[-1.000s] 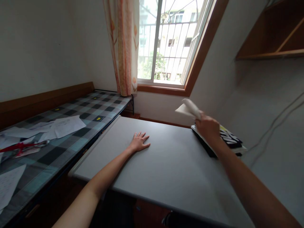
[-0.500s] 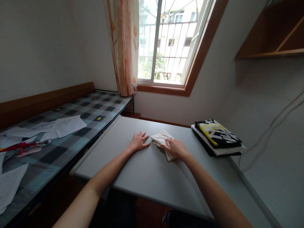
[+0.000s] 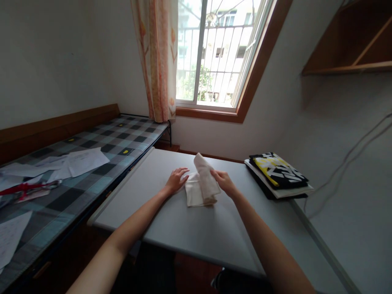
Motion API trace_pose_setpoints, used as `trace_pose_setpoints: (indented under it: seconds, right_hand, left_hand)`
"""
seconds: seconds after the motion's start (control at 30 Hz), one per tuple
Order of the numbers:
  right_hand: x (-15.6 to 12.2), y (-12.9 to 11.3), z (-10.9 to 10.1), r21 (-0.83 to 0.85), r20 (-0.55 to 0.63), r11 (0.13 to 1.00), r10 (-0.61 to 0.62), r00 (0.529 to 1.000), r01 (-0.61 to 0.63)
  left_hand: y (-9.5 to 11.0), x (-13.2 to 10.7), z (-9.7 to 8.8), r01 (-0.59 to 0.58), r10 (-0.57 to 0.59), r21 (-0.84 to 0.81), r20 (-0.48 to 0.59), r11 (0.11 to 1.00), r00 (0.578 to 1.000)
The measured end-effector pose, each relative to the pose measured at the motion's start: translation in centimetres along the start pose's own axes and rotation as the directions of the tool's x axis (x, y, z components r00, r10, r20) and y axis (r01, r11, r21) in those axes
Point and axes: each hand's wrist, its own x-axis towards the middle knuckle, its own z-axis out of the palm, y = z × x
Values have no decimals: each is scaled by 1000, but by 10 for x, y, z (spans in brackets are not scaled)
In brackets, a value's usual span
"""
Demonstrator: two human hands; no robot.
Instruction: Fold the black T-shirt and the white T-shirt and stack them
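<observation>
A cream-white cloth (image 3: pixel 194 191) lies partly unfolded on the white table (image 3: pixel 171 220). Its right part is lifted into a raised fold that leans up from the tabletop. My right hand (image 3: pixel 224 181) pinches this fold at its right edge. Beside the cloth's left edge is my left hand (image 3: pixel 177 179), low over the table, its fingers and thumb apart and pointing at the cloth. Whether the left fingertips touch the fabric I cannot tell.
Folded black, yellow and white fabric (image 3: pixel 280 171) lies stacked at the table's right edge. On the left, a checked bed (image 3: pixel 88 196) holds loose papers (image 3: pixel 87 161) and a red item (image 3: pixel 23 188). A barred window (image 3: pixel 214 61) and curtain (image 3: pixel 159 61) are beyond.
The cloth has shifted slightly left and toward me, and its right part is now lifted in a fold. My right hand went from pressing to pinching it; my left fingers drew closer together.
</observation>
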Motion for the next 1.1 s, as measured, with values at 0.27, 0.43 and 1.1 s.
trace_pose_setpoints:
  seconds: [0.27,0.43,1.1]
  right_hand:
    - [10,35,-53,249,-344,954,249,905,-168]
    - [-1,62,-32,-228,-508,967,-20,861,-112]
    - [-35,83,-56,-606,-611,791,-397,685,-83]
  left_hand:
    - [1,-2,-13,50,-92,-165,-256,985,962]
    - [3,-9,-6,54,-73,-150,-125,987,989]
    - [23,-17,-34,-46,15,268,115,962,993]
